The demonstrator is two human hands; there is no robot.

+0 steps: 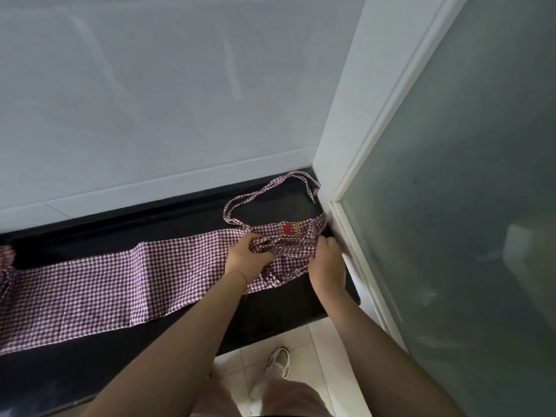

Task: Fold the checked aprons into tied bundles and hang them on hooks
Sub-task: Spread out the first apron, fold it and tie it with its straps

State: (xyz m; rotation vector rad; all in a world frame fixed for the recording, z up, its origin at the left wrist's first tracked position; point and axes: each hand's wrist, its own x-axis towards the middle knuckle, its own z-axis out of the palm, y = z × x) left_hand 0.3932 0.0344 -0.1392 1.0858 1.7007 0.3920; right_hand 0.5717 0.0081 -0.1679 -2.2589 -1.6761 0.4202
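From the head view, a checked apron (99,284) folded into a long band lies flat along a black counter (285,308), running from the 9 o'clock edge toward the centre, its bib end with a red and yellow label (289,229) lying just right of centre against a white door frame (346,182). The left hand (245,257) has its fingers curled into bunched cloth and a tie strap (249,200) that loops away toward 1 o'clock, while the right hand (326,263), just beside it toward 3 o'clock, pinches the apron's gathered edge. At 6 o'clock a white shoe (278,361) stands on pale floor tiles (337,356), and frosted glass (466,206) fills the 3 o'clock side.
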